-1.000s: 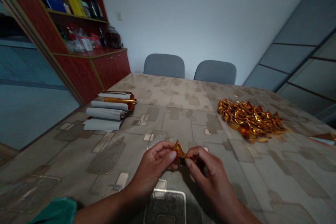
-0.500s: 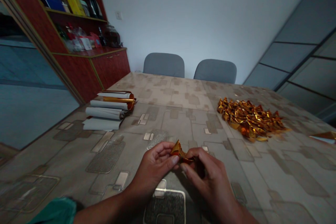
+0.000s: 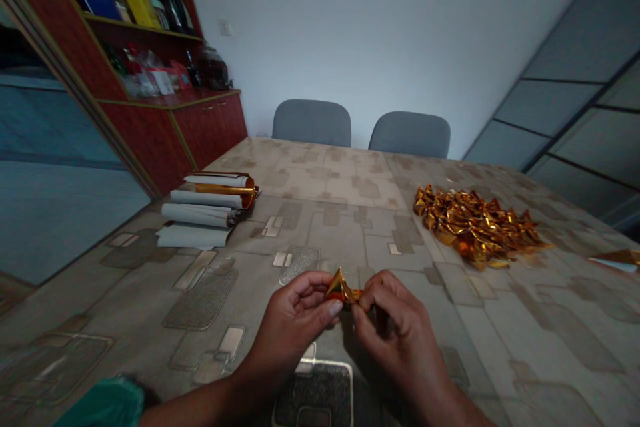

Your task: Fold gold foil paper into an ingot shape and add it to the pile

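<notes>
Pinching a folded gold foil (image 3: 341, 287) at the middle of the near edge of the desk (image 3: 125, 293), the left hand (image 3: 294, 322) and right hand (image 3: 397, 337) each keep a closed grip on it, fingertips almost meeting. A foil heap (image 3: 475, 230) lies toward the desk's right edge; rolls (image 3: 210, 203) lie stacked toward its left edge.

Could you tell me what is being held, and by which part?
A folded gold foil, pinched at its base by the left hand and right hand.
</notes>
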Demonstrator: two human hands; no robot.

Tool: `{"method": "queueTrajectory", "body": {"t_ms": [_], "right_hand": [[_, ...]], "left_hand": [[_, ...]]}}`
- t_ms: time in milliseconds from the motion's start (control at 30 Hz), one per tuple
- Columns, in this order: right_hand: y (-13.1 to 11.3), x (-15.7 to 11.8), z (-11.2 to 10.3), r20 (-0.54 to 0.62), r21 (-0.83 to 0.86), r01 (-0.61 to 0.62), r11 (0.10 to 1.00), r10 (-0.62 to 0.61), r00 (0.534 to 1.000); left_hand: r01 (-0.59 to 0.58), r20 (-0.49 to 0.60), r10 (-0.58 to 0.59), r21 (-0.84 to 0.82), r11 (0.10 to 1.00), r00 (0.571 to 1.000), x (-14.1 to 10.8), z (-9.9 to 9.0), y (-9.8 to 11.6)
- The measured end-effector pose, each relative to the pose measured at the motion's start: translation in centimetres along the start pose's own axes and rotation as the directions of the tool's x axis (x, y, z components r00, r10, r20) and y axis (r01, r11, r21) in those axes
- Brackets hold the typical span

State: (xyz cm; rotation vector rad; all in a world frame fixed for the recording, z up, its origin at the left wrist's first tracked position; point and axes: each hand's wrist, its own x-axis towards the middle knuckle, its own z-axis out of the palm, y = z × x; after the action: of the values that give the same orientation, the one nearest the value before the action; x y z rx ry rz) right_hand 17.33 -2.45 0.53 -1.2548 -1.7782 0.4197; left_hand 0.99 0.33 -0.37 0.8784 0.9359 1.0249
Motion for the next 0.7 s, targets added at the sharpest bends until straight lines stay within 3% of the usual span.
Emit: {"method": "queueTrajectory", "body": {"t_ms": [167,400,700], "right_hand": [[-0.15,-0.23,0.31,-0.038,0.016,0.001,1.0,0.0,0.999],[-0.16,0.09,0.47,-0.048,0.123,-0.036,0.992,0.042,0.998],[0.01,0.08,0.67,-0.06,0.135,-0.105,0.985,0.114,0.992]], "left_hand": [[0.013,-0.058,-0.013,-0.016,1.0,0.998,-0.19,0.38,0.22],[0.004,-0.025,-0.005,-0.018,1.0,1.0,-0.24,0.29,0.0],[0.006,-0.012,-0.006,-0.005,1.0,1.0,-0.52,0.4,0.36]]}}
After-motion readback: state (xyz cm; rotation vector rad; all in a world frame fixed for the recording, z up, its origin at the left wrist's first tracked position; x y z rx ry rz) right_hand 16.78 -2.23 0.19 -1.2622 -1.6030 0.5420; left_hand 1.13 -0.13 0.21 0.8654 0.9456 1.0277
